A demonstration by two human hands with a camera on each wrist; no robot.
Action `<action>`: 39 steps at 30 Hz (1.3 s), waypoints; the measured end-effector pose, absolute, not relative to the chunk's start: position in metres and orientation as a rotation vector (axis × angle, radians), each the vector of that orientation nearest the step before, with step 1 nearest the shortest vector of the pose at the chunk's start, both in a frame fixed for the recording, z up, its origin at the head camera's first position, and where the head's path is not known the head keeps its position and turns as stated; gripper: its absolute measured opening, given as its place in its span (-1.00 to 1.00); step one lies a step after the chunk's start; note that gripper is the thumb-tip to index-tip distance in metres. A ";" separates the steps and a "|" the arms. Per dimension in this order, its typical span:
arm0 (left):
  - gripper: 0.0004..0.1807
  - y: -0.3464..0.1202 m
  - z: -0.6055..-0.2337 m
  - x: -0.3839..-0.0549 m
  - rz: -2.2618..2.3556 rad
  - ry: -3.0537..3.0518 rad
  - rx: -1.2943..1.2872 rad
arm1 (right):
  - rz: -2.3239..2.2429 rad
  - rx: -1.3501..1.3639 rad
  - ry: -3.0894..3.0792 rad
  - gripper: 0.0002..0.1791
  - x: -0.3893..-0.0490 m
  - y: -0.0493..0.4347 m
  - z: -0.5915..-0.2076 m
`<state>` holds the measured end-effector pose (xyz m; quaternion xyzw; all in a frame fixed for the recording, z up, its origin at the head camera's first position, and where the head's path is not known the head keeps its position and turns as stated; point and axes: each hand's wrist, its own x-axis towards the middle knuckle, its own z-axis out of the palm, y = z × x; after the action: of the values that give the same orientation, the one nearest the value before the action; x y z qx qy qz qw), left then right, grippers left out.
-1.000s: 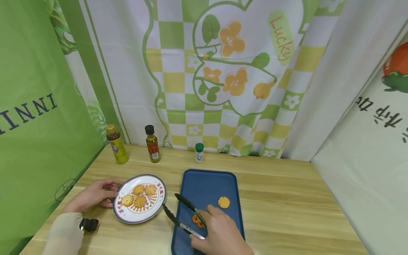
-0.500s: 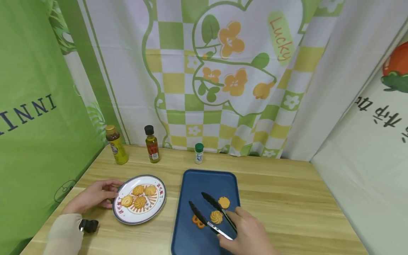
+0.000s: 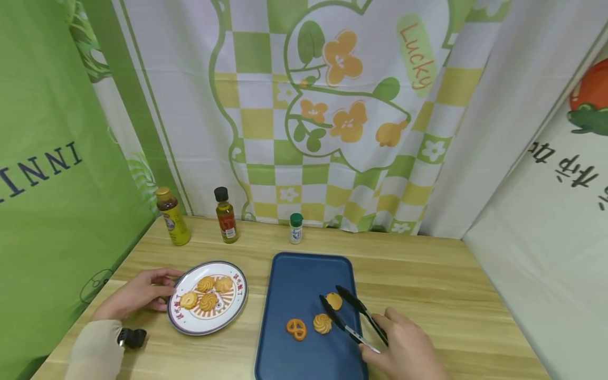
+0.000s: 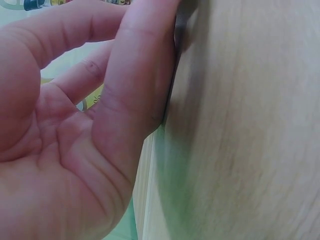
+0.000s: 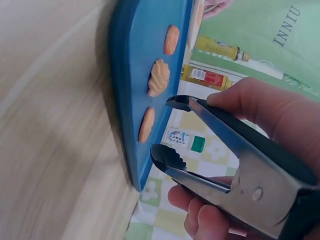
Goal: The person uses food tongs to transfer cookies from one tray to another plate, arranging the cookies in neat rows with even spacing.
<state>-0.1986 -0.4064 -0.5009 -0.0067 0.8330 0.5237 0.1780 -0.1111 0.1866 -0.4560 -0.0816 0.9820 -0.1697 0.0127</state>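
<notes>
My left hand (image 3: 142, 291) holds the left rim of a white plate (image 3: 190, 323) with a dark edge and red lettering. Several golden butter cookies (image 3: 207, 302) lie on that plate. Close up in the left wrist view, the left fingers (image 4: 132, 75) are at the plate's thin edge, just above the wood. My right hand (image 3: 404, 345) grips metal tongs (image 3: 353, 333) with black tips, their arms spread. The tips stand either side of a round yellow cookie (image 3: 334, 301) on a blue tray (image 3: 304, 277). A swirled cookie (image 3: 322, 323) and a pretzel-shaped cookie (image 3: 296, 329) lie beside it.
Along the back of the wooden table (image 3: 418, 274) stand a yellow-labelled bottle (image 3: 177, 224), a black-capped bottle (image 3: 226, 219) and a small green-capped shaker (image 3: 296, 229). A patterned curtain (image 3: 266, 132) hangs behind them. Green cloth (image 3: 57, 237) borders the left side.
The right hand and tongs have moved right over the tray, from above the pretzel to the round cookie. The swirled cookie has come into view on the tray. The left hand stays put.
</notes>
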 end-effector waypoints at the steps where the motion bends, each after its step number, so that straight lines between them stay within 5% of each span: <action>1: -0.32 -0.407 -0.501 -0.199 1.481 2.356 -0.016 | -0.522 -0.259 3.064 -0.30 -0.111 0.188 -0.456; 39: -0.33 -0.407 -0.501 -0.199 1.472 2.365 -0.034 | -0.448 -0.313 3.066 -0.29 -0.116 0.196 -0.463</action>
<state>-0.1989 -0.4066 -0.5013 -0.0122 0.8356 0.5199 0.1770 -0.1158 0.1962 -0.4632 -0.1005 0.9844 -0.1439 0.0138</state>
